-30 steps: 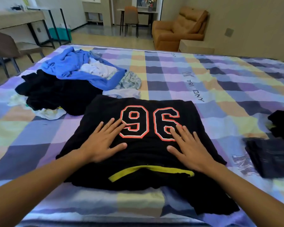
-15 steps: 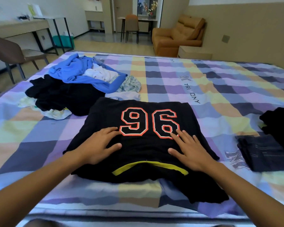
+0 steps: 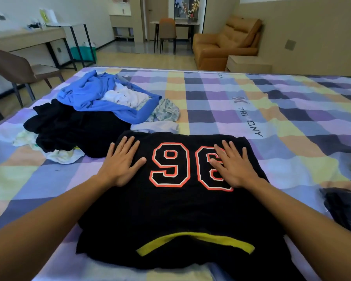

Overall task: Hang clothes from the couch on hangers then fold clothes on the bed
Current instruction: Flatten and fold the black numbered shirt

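Black shirt [image 3: 180, 211] with a big red-and-white 96 [image 3: 170, 165], lying flat on the checked bed [image 3: 231, 118], near the close edge, yellow collar [image 3: 195, 242] closest of all. Left hand [image 3: 120, 163] flat on the shirt just left of the 9, grip spread wide, fingers straight and a little apart, pressing down, holding nothing. Right hand [image 3: 233, 167] flat too, on top of the 6, grip spread the same way, thumb pointing in. Both palms down, fingers pointing to the far end of the bed, both bare arms reaching long from the bottom corners. Messy pile on the bed to the left: blue top [image 3: 85, 92], black clothes [image 3: 73, 126] right up against the shirt's far left corner. Dark folded clothes [image 3: 344, 209] at the right edge, apart from the shirt. Orange couch [image 3: 227, 43] far back by the wall.
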`<action>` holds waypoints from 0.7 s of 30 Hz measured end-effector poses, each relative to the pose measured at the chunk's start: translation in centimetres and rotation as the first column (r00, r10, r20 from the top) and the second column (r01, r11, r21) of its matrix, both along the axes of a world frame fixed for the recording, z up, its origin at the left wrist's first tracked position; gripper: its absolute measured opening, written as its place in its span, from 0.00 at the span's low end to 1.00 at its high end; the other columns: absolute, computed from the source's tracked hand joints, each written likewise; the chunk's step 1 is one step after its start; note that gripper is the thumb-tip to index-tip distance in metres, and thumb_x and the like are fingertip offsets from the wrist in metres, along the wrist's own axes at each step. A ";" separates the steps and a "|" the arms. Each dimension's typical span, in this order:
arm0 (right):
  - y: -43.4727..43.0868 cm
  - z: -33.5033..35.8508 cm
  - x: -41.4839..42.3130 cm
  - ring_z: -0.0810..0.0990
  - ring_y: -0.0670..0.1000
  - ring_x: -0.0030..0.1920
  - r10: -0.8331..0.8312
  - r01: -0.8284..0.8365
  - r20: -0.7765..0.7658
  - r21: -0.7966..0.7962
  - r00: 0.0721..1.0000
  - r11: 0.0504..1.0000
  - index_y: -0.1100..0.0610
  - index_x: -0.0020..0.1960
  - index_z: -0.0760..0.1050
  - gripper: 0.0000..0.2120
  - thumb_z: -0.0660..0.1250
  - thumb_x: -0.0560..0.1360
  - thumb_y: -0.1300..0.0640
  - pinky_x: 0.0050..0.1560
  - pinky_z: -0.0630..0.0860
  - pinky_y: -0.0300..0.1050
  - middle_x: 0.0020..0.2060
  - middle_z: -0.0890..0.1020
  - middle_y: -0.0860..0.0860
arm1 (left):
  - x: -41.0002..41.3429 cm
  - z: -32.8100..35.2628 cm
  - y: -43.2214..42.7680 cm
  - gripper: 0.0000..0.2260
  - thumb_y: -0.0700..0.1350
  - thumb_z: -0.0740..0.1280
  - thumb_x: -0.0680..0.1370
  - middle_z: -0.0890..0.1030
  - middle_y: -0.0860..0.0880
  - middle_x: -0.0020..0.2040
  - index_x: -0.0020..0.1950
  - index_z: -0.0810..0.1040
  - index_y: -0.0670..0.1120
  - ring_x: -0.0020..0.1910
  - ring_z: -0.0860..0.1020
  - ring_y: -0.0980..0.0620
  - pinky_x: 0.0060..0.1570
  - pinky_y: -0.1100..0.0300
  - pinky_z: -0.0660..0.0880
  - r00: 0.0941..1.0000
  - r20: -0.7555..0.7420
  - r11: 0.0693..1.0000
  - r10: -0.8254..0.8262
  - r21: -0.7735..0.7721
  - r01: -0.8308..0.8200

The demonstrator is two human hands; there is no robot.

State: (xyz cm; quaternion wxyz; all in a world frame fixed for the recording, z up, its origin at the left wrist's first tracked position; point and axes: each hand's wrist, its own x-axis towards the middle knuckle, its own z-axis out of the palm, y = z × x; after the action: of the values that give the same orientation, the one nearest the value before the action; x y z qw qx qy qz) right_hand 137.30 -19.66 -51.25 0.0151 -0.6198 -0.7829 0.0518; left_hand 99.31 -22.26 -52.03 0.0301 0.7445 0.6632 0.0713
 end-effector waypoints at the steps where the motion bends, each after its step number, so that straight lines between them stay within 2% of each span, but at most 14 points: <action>1: 1.1 -0.2 0.2 0.36 0.51 0.81 -0.003 0.003 0.002 0.025 1.000 1.000 0.45 0.83 0.43 0.43 0.32 0.73 0.27 0.78 0.33 0.60 0.82 0.42 0.50 | -0.2 -0.1 1.0 0.42 0.72 0.36 0.73 0.45 0.52 0.83 0.83 0.49 0.52 0.81 0.39 0.53 0.79 0.46 0.37 1.000 -0.005 1.000 0.000 0.015 0.001; 4: 4.3 -0.7 0.6 0.38 0.52 0.81 -0.021 0.018 0.030 0.083 0.999 0.996 0.46 0.83 0.45 0.37 0.36 0.78 0.31 0.78 0.35 0.61 0.83 0.45 0.51 | -0.9 -0.5 4.0 0.39 0.68 0.37 0.76 0.51 0.51 0.83 0.83 0.53 0.51 0.82 0.44 0.51 0.79 0.46 0.42 0.998 -0.054 0.997 -0.027 0.072 0.031; 6: 5.2 -0.7 0.8 0.41 0.53 0.82 -0.045 0.042 0.024 0.109 0.999 0.993 0.47 0.83 0.47 0.32 0.41 0.82 0.36 0.78 0.36 0.61 0.83 0.48 0.51 | -1.1 -0.3 5.1 0.36 0.65 0.40 0.78 0.61 0.49 0.81 0.81 0.60 0.50 0.81 0.55 0.48 0.78 0.45 0.49 0.996 -0.074 0.991 -0.047 0.123 0.056; 7: 5.6 -0.7 0.9 0.44 0.54 0.82 -0.058 0.056 0.010 0.131 0.998 0.990 0.48 0.83 0.50 0.30 0.44 0.83 0.39 0.78 0.37 0.61 0.82 0.51 0.52 | -1.2 -0.2 5.7 0.34 0.63 0.42 0.79 0.67 0.47 0.77 0.79 0.63 0.49 0.78 0.61 0.46 0.77 0.44 0.54 0.997 -0.064 0.988 -0.047 0.145 0.056; 9: 6.5 -0.7 1.0 0.57 0.58 0.79 -0.089 0.093 -0.032 0.190 0.996 0.977 0.52 0.80 0.60 0.28 0.51 0.83 0.42 0.79 0.43 0.62 0.78 0.63 0.56 | -1.2 0.2 6.7 0.29 0.60 0.50 0.79 0.73 0.45 0.69 0.74 0.68 0.47 0.69 0.69 0.43 0.70 0.44 0.62 0.996 -0.075 0.980 -0.053 0.186 0.066; 10: 6.5 -0.5 1.1 0.65 0.60 0.74 -0.108 0.115 -0.045 0.227 0.993 0.967 0.55 0.76 0.65 0.28 0.53 0.81 0.42 0.78 0.49 0.63 0.72 0.70 0.58 | -1.3 0.5 6.8 0.26 0.58 0.55 0.79 0.74 0.44 0.65 0.72 0.70 0.46 0.64 0.70 0.42 0.66 0.44 0.64 0.992 -0.112 0.974 -0.054 0.213 0.077; 12: 6.6 0.4 1.0 0.72 0.60 0.63 -0.135 0.136 -0.023 0.284 0.991 0.949 0.58 0.66 0.73 0.25 0.58 0.78 0.43 0.72 0.60 0.60 0.60 0.77 0.58 | -1.3 1.6 6.9 0.22 0.54 0.66 0.77 0.74 0.43 0.57 0.67 0.73 0.45 0.58 0.70 0.41 0.59 0.43 0.66 0.980 -0.193 0.954 -0.050 0.280 0.104; 15: 5.5 2.8 1.1 0.75 0.59 0.56 -0.088 0.064 0.059 0.322 0.994 0.944 0.57 0.50 0.76 0.11 0.64 0.75 0.49 0.64 0.63 0.57 0.49 0.79 0.56 | -1.2 3.9 6.1 0.14 0.48 0.73 0.72 0.76 0.45 0.49 0.54 0.78 0.45 0.52 0.72 0.42 0.52 0.46 0.64 0.955 -0.282 0.928 -0.090 0.325 0.184; 19: 2.0 5.9 3.1 0.75 0.60 0.54 0.054 -0.078 0.067 0.438 0.996 0.896 0.55 0.47 0.78 0.08 0.72 0.71 0.53 0.61 0.63 0.56 0.46 0.78 0.54 | -1.7 7.8 2.8 0.10 0.46 0.75 0.69 0.75 0.48 0.45 0.47 0.78 0.47 0.49 0.72 0.43 0.50 0.48 0.62 0.962 -0.199 0.896 -0.185 0.369 0.248; 21: -0.9 7.5 4.5 0.75 0.58 0.48 0.152 -0.130 -0.007 0.477 0.988 0.869 0.54 0.44 0.75 0.08 0.75 0.70 0.56 0.53 0.64 0.52 0.42 0.76 0.51 | -2.4 9.6 0.1 0.09 0.45 0.75 0.68 0.74 0.51 0.42 0.42 0.75 0.48 0.45 0.73 0.45 0.47 0.50 0.65 0.948 -0.091 0.890 -0.303 0.330 0.316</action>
State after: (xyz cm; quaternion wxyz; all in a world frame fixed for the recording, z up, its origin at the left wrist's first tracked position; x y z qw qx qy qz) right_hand 141.75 -20.51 -43.70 0.1802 -0.5369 -0.8144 -0.1268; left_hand 96.95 -22.12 -42.42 -0.1002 0.8357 0.5140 0.1652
